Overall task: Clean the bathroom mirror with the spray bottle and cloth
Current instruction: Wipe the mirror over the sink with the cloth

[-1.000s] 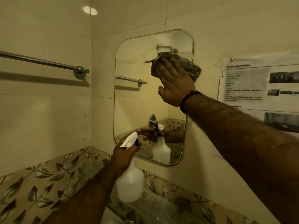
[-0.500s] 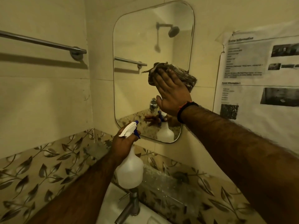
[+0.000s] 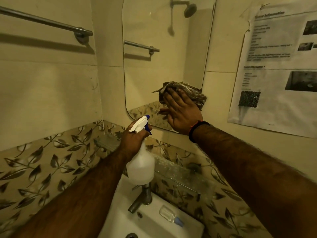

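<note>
Wiping the mirror (image 3: 154, 66) low down, right hand (image 3: 183, 114) flat on the cloth (image 3: 193, 97).
Cloth's bunched under those spread fingers; left hand (image 3: 135, 138) fingers wrapped round the spray bottle (image 3: 141, 167) neck, bottle hanging below them.

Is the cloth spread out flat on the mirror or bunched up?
Bunched up. The cloth sits as a crumpled wad with folds under the right hand, pressed flat-palmed against the mirror near its lower right edge.

Tight low, open high

Clear mirror (image 3: 154, 69) glass above my cloth (image 3: 188, 93); my spray bottle (image 3: 140, 162) and the tap (image 3: 142, 198) crowd the room below.
</note>
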